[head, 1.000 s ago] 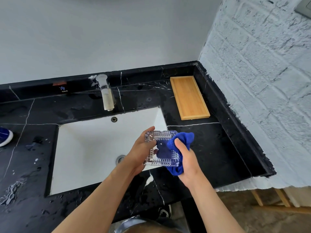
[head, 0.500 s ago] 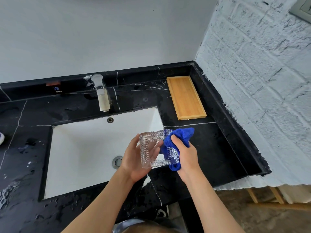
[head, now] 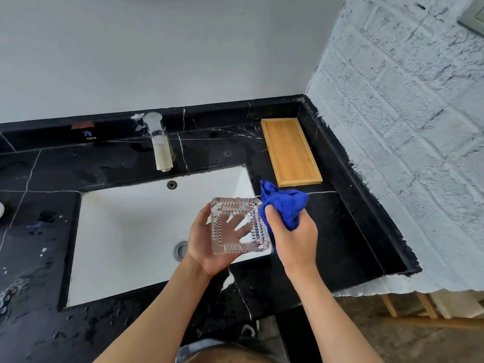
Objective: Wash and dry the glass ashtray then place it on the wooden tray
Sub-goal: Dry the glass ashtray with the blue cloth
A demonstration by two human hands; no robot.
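My left hand (head: 203, 241) cradles a square clear glass ashtray (head: 239, 226) from below, over the right front part of the white sink. Its hollow faces up and my fingers show through the glass. My right hand (head: 294, 238) grips a bunched blue cloth (head: 284, 205) against the ashtray's right edge. The wooden tray (head: 290, 151) lies bare on the black counter at the back right, beyond the cloth.
A white sink basin (head: 125, 226) is set in a wet black marble counter (head: 340, 231). A tap (head: 159, 142) stands behind the basin. A white brick wall (head: 406, 127) closes the right side. The counter's front edge is near my arms.
The ashtray turned from tilted on its side to hollow up in my left hand. The cloth came out of its inside and now sits at its right edge.
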